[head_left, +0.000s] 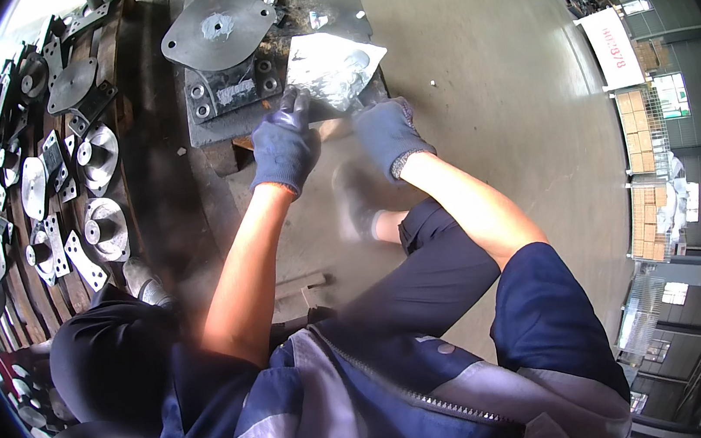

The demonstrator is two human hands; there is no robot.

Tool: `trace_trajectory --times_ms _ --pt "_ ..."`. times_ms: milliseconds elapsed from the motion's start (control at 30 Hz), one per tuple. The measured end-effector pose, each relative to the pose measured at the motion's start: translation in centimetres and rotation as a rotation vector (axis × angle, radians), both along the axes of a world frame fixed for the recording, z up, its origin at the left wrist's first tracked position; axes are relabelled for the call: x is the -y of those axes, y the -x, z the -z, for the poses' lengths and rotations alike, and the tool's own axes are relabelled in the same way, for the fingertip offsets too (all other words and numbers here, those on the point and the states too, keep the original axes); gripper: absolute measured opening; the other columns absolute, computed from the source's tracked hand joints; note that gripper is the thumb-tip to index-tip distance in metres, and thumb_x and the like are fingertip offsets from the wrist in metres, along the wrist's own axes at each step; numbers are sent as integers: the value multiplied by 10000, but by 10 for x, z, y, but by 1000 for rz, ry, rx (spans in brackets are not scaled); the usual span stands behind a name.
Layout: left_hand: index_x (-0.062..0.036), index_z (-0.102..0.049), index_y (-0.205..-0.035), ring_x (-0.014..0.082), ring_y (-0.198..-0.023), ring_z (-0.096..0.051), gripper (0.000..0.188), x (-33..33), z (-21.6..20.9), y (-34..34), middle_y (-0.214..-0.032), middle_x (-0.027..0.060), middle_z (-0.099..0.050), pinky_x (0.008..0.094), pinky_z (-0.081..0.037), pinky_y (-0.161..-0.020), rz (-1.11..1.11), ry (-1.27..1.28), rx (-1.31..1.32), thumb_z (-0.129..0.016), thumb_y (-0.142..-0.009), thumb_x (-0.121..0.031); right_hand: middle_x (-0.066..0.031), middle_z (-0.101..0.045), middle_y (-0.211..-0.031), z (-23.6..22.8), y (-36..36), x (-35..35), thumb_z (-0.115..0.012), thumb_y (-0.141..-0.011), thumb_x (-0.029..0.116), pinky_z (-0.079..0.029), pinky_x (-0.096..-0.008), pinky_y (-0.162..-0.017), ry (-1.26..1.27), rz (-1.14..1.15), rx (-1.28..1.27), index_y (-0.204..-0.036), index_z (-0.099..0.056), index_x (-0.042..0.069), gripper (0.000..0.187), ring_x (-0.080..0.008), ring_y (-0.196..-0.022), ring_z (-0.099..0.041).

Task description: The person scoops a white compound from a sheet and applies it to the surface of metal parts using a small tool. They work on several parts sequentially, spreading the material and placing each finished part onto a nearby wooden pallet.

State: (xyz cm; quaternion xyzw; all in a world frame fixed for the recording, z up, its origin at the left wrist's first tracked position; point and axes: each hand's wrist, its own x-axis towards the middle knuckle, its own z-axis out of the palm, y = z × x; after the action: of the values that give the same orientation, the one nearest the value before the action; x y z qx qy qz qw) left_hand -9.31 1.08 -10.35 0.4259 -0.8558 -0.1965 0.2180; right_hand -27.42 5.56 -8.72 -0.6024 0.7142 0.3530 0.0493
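Note:
My left hand, in a dark blue-grey glove, has its darkened fingers stretched out at the lower left edge of a white sheet. Silvery-grey smeared paste covers much of that sheet. At its lower right corner my right hand, gloved alike, is closed; what its fingers hold is blurred. Behind my left hand stands a dark metal bracket with bolt holes and a grey smear on its face. Above it lies a two-eared round metal plate, with grey paste around its centre hole.
The parts rest on a dark worktop with wooden supports. To the left, a slatted wooden pallet carries many metal flanges and brackets. Wire racks with cartons line the far right, beyond the concrete floor.

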Motion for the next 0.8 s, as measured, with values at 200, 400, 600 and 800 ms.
trace_trajectory --times_ms 200,400,600,800 --pt "-125 -559 -1364 379 -1009 -682 574 3 2 -3 -1424 134 -566 489 -553 -859 -13 -6 25 -614 -799 -208 -66 -741 -972 -47 -15 -21 -571 -949 208 -539 -442 -693 199 54 191 -1108 -709 117 230 -253 -942 -706" --pt "-114 -543 -1378 376 -1035 -667 603 0 -5 6 -1423 128 -563 475 -549 -872 23 -36 2 -653 -797 -229 -15 -623 -777 11 65 -34 -561 -981 201 -480 -333 -580 239 912 1311 -1006 -693 95 170 -135 -680 -580" --pt "-103 -555 -1362 370 -1102 -644 599 2 7 -2 -1372 175 -586 460 -530 -925 14 -70 -70 -689 -792 -227 18 -584 -773 -14 42 -42 -618 -969 254 -432 -248 -581 392 1116 1465 -1013 -666 92 174 -79 -684 -551" --pt "-179 -632 -1157 391 -892 -666 338 -5 14 -15 -981 152 -690 496 -542 -758 30 34 -135 -651 -819 -171 10 -623 -858 -84 0 -53 -605 -969 211 -445 -247 -579 658 914 1431 -1061 -625 109 139 -91 -711 -592"
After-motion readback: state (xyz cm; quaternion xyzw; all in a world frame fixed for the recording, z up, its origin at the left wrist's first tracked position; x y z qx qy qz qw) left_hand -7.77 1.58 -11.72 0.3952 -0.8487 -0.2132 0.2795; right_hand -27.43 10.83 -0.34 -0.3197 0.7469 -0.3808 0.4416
